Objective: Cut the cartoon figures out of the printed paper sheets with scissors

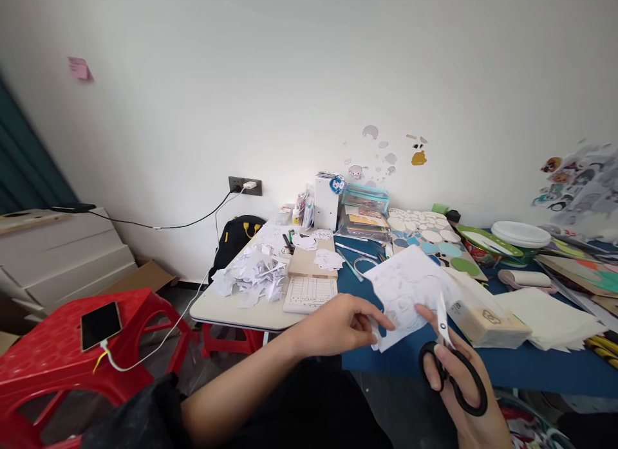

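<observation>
Your right hand [466, 375] holds scissors [443, 330] with rounded black handles [477, 407] and smooth metal blades [442, 315]. Your left hand [338, 323] pinches the edge of a thin white sheet [400, 278], drawn with fine lines, above the flat blue table [357, 359].

One camera does all the looking here, worn on the person's head and tipped forward and down, so the hands [344, 325] [463, 375] come out near, below the middle and to its right. It faces the pale wall [193, 114] across the surface [555, 372], and that wall fills most of the upper half. It reaches wide (even the red stool [53, 333] at the left edge gets in, I notice), with the wearer's dark clothing [309, 404] close along the bottom
</observation>
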Tool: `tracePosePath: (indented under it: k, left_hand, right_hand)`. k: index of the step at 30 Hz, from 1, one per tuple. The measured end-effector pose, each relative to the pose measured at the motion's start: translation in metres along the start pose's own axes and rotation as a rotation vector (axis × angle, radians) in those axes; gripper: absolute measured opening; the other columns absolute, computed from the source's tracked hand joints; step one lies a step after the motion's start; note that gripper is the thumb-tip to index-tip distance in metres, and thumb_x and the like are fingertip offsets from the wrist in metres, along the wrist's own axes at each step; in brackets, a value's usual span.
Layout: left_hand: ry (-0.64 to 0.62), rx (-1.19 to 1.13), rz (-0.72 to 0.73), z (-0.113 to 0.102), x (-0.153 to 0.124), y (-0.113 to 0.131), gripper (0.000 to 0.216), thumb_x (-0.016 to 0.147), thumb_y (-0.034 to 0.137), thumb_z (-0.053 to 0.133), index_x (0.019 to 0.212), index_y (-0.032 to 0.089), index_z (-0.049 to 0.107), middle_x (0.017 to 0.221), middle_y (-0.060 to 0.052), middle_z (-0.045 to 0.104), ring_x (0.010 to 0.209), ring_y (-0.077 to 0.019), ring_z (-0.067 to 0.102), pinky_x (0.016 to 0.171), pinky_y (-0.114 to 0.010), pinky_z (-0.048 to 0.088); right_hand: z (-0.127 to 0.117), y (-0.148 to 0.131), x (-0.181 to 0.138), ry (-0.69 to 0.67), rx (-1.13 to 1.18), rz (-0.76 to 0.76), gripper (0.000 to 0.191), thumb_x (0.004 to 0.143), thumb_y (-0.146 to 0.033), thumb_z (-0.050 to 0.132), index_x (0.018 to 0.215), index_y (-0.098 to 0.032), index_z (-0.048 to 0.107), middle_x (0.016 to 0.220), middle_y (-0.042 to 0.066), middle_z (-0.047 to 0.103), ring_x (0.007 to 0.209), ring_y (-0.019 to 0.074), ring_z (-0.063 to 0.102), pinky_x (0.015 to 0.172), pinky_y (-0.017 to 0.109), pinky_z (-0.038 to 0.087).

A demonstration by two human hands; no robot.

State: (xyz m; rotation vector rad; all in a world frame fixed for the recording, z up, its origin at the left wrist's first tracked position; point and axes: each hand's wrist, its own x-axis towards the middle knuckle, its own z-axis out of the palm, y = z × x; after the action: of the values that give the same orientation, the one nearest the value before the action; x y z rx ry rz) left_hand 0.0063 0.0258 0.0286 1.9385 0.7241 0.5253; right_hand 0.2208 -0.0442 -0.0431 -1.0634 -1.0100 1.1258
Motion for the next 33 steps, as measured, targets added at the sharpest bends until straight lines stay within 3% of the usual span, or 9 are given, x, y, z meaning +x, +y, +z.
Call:
tracePosePath:
  k: [2,6,9,12,19,23,26,30,33]
  left_hand:
    - [0.161,-0.036,-0.099,-0.013,0.007,-0.013,0.025,0.069,0.017,0.07,0.095,0.017,0.072,0.08,-0.005,0.07,0.074,-0.0183,0.067,0.067,-0.026,0.052]
    - [0.428,0.014,-0.231,-0.062,0.04,-0.048,0.017,0.075,0.014,0.067,0.092,0.013,0.068,0.084,-0.008,0.07,0.085,-0.0206,0.066,0.079,-0.031,0.052]
    - [0.492,0.059,-0.334,-0.095,0.069,-0.073,0.018,0.086,0.024,0.06,0.1,0.012,0.063,0.097,-0.007,0.066,0.087,-0.0183,0.064,0.078,-0.037,0.053]
    - [0.51,0.117,-0.433,-0.11,0.09,-0.092,0.024,0.089,0.029,0.056,0.107,0.013,0.059,0.107,-0.008,0.062,0.09,-0.0187,0.063,0.077,-0.038,0.054]
    - [0.58,0.293,-0.53,-0.108,0.1,-0.105,0.027,0.09,0.03,0.055,0.111,0.015,0.058,0.112,-0.008,0.06,0.095,-0.0207,0.061,0.081,-0.04,0.052]
    - [0.668,0.354,-0.463,-0.103,0.087,-0.089,0.025,0.089,0.03,0.055,0.108,0.015,0.06,0.113,-0.008,0.06,0.101,-0.0221,0.059,0.087,-0.044,0.048]
    - [0.667,0.338,-0.313,-0.089,0.067,-0.065,0.02,0.089,0.031,0.054,0.1,0.015,0.06,0.109,-0.009,0.063,0.107,-0.0237,0.057,0.095,-0.041,0.043]
    - [0.485,0.213,-0.096,-0.062,0.035,-0.028,0.029,0.085,0.041,0.056,0.106,0.021,0.052,0.112,-0.006,0.064,0.108,-0.02,0.058,0.087,-0.029,0.049]
    - [0.226,-0.112,-0.001,-0.043,0.02,-0.008,0.051,0.078,0.037,0.066,0.12,0.021,0.042,0.117,-0.01,0.063,0.107,-0.0219,0.06,0.087,-0.034,0.05]
  right_hand:
    - [-0.005,0.002,0.002,0.064,0.063,-0.03,0.044,0.086,-0.044,0.06,0.127,-0.029,0.053,0.057,0.003,0.059,0.045,0.0191,0.042,0.045,0.033,0.035]
    - [-0.004,0.004,0.004,0.145,0.156,-0.077,0.041,0.085,-0.041,0.062,0.123,-0.028,0.056,0.059,0.001,0.057,0.046,0.0168,0.042,0.044,0.031,0.036]
    - [0.005,0.003,0.004,0.125,0.089,-0.021,0.05,0.083,-0.042,0.064,0.128,-0.022,0.053,0.053,0.0,0.052,0.047,0.0175,0.043,0.045,0.03,0.038]
    - [0.011,0.001,0.002,0.124,0.059,0.039,0.06,0.082,-0.044,0.066,0.132,-0.015,0.05,0.048,-0.002,0.048,0.048,0.0171,0.044,0.047,0.029,0.039]
    - [0.01,0.004,-0.001,0.124,0.082,0.053,0.056,0.08,-0.044,0.068,0.127,-0.017,0.055,0.047,-0.003,0.052,0.048,0.0155,0.046,0.051,0.028,0.038]
    - [0.011,0.001,-0.002,0.099,0.033,0.061,0.056,0.081,-0.045,0.066,0.127,-0.016,0.055,0.045,-0.002,0.053,0.047,0.0178,0.049,0.051,0.03,0.038]
    - [0.013,-0.004,-0.003,0.085,0.018,0.046,0.053,0.081,-0.045,0.066,0.125,-0.016,0.057,0.045,-0.002,0.054,0.047,0.0178,0.049,0.05,0.03,0.038]
    - [0.017,-0.013,-0.004,0.016,0.003,0.015,0.041,0.08,-0.041,0.068,0.114,-0.017,0.065,0.044,-0.001,0.055,0.044,0.0168,0.05,0.049,0.03,0.039]
    - [0.021,-0.024,-0.004,-0.045,-0.046,-0.022,0.034,0.08,-0.039,0.069,0.106,-0.019,0.069,0.044,-0.002,0.055,0.041,0.0165,0.051,0.05,0.03,0.04]
